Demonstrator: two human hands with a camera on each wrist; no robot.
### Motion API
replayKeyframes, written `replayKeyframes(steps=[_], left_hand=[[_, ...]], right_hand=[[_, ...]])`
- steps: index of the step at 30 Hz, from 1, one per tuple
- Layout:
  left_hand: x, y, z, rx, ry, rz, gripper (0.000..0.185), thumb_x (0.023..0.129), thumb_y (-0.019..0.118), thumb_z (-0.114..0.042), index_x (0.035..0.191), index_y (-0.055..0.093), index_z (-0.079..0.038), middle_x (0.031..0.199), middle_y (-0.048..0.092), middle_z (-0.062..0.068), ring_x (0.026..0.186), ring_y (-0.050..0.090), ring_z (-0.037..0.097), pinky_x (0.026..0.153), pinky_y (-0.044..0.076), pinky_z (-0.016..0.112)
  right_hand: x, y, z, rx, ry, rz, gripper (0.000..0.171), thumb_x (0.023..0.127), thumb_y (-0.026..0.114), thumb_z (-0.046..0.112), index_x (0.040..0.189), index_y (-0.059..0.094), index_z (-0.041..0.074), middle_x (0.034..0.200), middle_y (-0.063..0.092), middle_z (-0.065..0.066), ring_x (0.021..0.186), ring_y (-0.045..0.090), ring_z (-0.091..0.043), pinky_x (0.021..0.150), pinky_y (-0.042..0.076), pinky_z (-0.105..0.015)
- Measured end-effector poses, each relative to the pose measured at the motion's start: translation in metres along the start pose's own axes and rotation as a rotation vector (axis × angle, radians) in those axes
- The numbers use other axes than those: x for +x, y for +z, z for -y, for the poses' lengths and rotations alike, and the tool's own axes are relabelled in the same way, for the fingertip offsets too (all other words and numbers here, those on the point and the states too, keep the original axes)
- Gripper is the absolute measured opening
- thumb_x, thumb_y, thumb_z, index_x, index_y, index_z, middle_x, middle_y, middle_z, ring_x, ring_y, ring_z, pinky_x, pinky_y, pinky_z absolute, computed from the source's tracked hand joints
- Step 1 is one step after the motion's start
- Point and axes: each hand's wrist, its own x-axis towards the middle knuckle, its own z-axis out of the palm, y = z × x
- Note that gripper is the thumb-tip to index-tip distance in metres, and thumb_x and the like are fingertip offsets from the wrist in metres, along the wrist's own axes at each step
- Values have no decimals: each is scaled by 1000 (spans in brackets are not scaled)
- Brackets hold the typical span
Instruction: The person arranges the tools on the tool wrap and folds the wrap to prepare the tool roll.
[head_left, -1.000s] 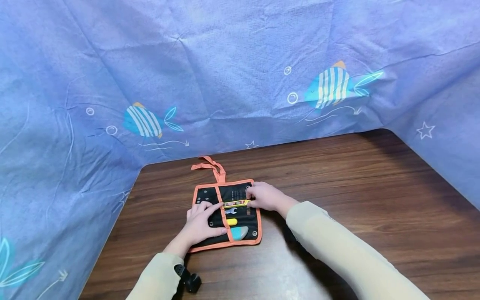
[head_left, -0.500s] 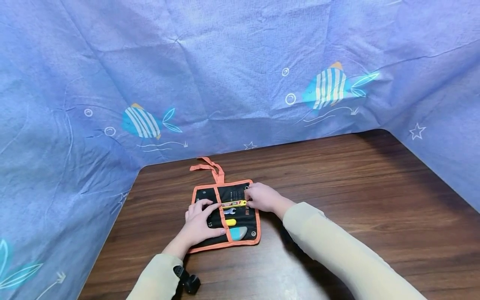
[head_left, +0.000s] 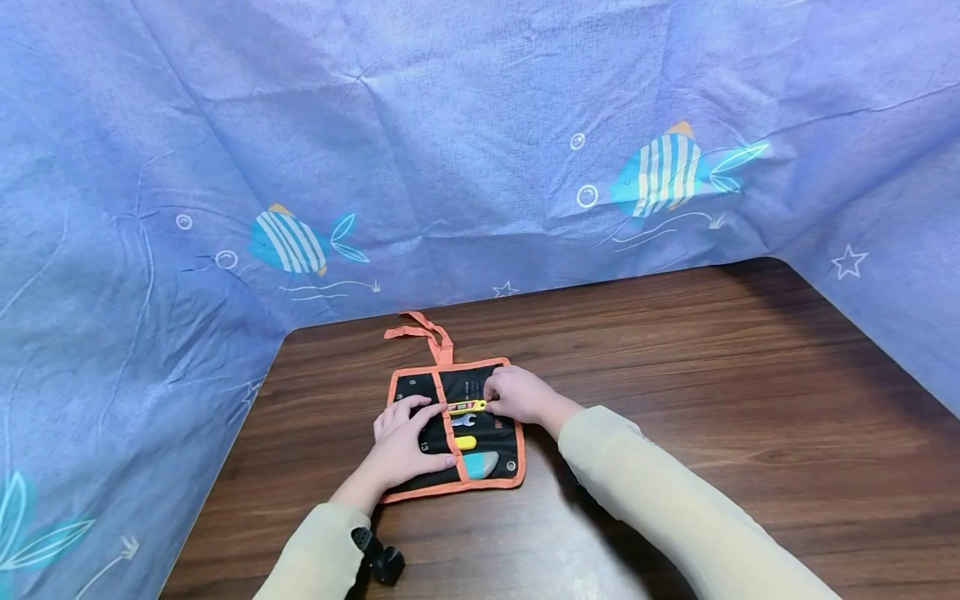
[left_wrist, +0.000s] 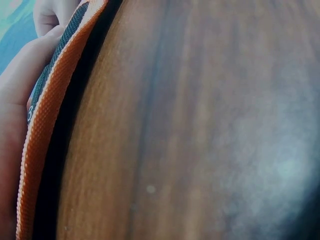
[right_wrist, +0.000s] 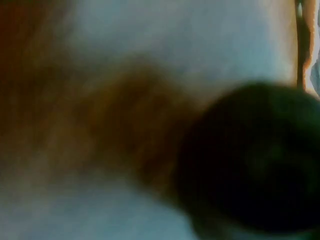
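A black tool roll (head_left: 480, 379) with orange trim lies unfolded at the left of the table. My left hand (head_left: 397, 450) rests on its pocket side, index fingertip and thumb spread along the orange pocket edge. My right hand (head_left: 519, 395) pinches the outer end of a slim yellow pen-like tool (head_left: 465, 407) with red and dark markings; the tool's other end is hidden in a pocket. Below it, a wrench (head_left: 467, 421), a yellow rounded handle (head_left: 465, 442) and a teal-and-grey handle (head_left: 480, 464) stick out of the pockets. The left wrist view shows the roll's orange edge (left_wrist: 47, 130) beside my hand.
Orange tie straps (head_left: 431, 333) stretch from the roll toward the back of the brown wooden table (head_left: 675, 358). A blue fish-print cloth (head_left: 465, 150) hangs around the table. A black device (head_left: 381, 560) is on my left wrist. The right wrist view is mostly blurred.
My right hand has moved slightly left, and the yellow pen-like tool has slid deeper into its pocket, with less of it showing. My left hand has stayed on the roll.
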Motion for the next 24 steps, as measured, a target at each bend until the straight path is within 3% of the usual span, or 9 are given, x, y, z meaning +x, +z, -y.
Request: replayKeyframes(steps=[6,24], left_hand=[[2,1,2,5,10,7,81,68,67,-68,136,49,-28,136,38,6,126,24,32,100,12,58],[2,-1,0,-16,15,31,80,70,68,-66,137,48,-27,136,38,6,127,24,31,101,13,58]], right_hand=[[3,4,2,52,5,-11,5,87,67,20,87,67,15,84,53,4,77,50,-12,74,43,-31],[17,9,14,-5,-13,-6,8,89,64,22,93,69,17,91,58,4,90,53,-16,86,42,-35]])
